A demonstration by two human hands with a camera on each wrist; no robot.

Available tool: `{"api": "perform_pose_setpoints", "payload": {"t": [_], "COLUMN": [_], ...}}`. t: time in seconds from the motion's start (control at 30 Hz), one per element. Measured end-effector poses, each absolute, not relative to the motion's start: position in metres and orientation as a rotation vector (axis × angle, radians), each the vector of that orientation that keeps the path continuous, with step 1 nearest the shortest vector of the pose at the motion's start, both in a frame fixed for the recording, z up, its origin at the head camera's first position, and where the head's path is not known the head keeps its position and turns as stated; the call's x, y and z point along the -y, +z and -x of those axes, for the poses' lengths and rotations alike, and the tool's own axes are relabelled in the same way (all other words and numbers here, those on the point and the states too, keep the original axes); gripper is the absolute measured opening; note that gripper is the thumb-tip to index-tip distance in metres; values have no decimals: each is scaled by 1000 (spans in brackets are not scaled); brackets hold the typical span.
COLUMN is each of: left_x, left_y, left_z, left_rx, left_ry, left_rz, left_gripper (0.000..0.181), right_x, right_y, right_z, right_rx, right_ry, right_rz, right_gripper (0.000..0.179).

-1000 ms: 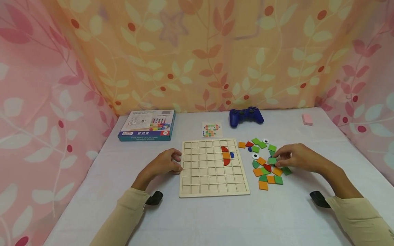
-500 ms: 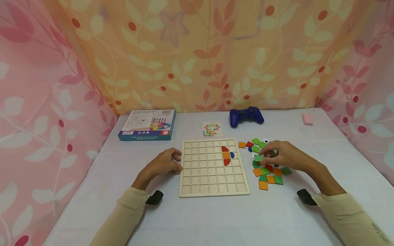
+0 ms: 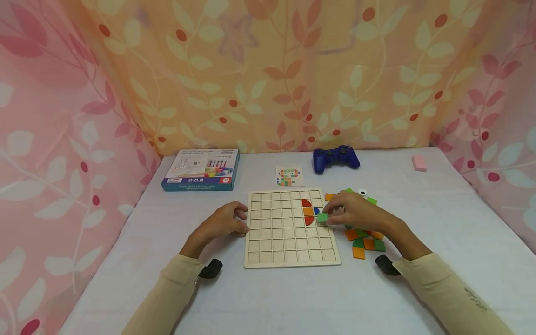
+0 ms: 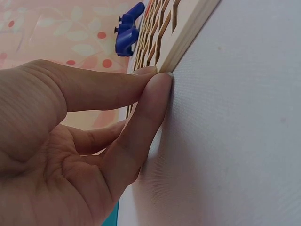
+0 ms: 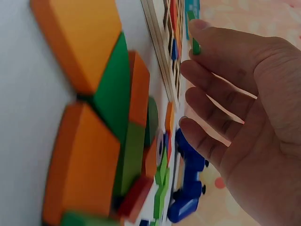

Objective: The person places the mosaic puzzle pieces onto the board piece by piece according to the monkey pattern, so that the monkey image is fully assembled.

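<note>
My right hand pinches a green square tile between thumb and finger, over the right side of the wooden grid board. In the right wrist view the green tile shows edge-on at the fingertips. Two red curved pieces, an orange square and a blue half-round piece sit in the grid beside it. At the board's left edge my left hand holds the rim with its fingertips. Up close, the left wrist view shows thumb and finger at the board's edge.
Loose orange, green and red tiles lie right of the board, partly hidden by the right hand. Behind the board are a pattern card, a blue game controller, a teal-edged box and a pink block.
My right hand has carried the green tile leftward from the loose pile to above the board's right side. The left hand stays at the board's left edge.
</note>
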State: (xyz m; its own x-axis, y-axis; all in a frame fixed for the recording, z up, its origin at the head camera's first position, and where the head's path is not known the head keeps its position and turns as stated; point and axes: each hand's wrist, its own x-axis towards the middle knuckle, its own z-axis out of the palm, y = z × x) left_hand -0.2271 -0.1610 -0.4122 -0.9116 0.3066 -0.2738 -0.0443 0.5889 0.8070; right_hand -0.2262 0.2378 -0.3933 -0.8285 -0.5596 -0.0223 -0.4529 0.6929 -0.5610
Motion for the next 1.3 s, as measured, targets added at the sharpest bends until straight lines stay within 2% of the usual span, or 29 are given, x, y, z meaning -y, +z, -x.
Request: {"api": "perform_pose_setpoints", "payload": {"t": [0.6, 1.3], "left_x": [163, 163], "left_y": [-412, -415], "left_z": [227, 228], "left_rx": [-2434, -2413], "left_ry": [1246, 1267], "left_rz": [-211, -211], "left_gripper": [58, 58], "right_x": [-193, -177], "right_y": [-404, -403], "right_z": [236, 233], "right_rx": [-2660, -2711], "right_ry": [-795, -718], "right_rz": [956, 989], "right_gripper": [19, 24]}}
